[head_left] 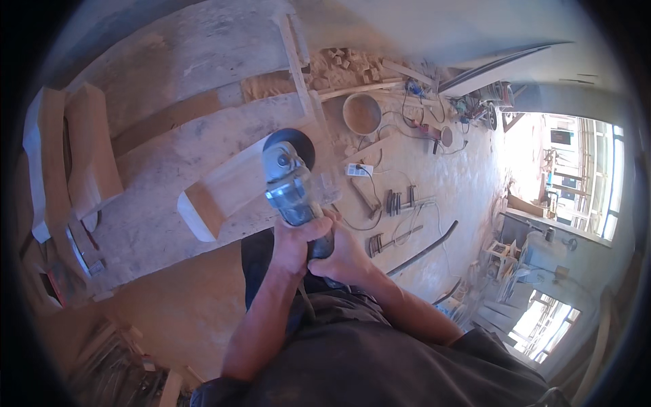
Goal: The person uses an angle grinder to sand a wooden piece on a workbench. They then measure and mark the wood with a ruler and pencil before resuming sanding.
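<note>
Both my hands are wrapped round an angle grinder (290, 192) with a grey metal head and a dark round disc (304, 141). My left hand (291, 245) closes on the body just behind the head. Further back, my right hand (344, 255) grips the rear of the body. Under the disc lies a pale, shaped block of wood (234, 178) with a bevelled end, resting on a dusty workbench (163, 159). The disc overlaps the block's far end; whether it touches the wood I cannot tell. A cord hangs from the grinder toward my dark clothing.
Two shaped wooden pieces (91, 146) lie at the bench's left end, near some hand tools (83, 249). On the floor to the right are a round pan (361, 113), a white power strip (359, 169), several clamps (400, 200), cords and a red power tool (431, 132). Wood scraps (346, 64) lie beyond.
</note>
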### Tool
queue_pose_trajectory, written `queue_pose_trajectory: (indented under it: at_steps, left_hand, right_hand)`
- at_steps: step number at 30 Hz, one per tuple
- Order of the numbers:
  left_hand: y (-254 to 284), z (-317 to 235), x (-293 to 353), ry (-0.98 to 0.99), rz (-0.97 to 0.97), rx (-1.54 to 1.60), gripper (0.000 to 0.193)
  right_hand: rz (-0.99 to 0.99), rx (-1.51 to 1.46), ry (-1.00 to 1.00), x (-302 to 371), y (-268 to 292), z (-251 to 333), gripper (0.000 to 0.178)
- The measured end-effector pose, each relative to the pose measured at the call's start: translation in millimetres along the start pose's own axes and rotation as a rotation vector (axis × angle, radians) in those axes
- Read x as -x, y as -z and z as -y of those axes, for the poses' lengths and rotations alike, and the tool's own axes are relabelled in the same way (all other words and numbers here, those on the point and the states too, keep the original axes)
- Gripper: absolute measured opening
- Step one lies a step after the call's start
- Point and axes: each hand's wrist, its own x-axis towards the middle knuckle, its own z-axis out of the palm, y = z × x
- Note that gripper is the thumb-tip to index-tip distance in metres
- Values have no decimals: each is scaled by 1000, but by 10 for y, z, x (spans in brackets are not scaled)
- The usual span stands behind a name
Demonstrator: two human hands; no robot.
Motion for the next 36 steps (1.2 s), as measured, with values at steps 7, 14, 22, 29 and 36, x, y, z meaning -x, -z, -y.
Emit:
queue_pose_trajectory:
  at_steps: [7,14,22,29,36]
  left_hand:
    - [-72,97,243,6,-57,-63,31]
    - [-134,-96,91,33,-76,-52,32]
    - [-51,-154,75,5,-70,-38,26]
    - [-72,-140,399,-17,-186,-167,24]
    - [41,-131,540,-126,-185,-123,23]
  right_hand:
    - [-43,42,44,146,-73,-233,69]
    - [-32,33,42,15,-15,-42,69]
    - [52,9,-2,-44,-47,38,102]
    - [164,-95,18,126,-177,-166,104]
    - [270,-96,-35,141,-272,-97,96]
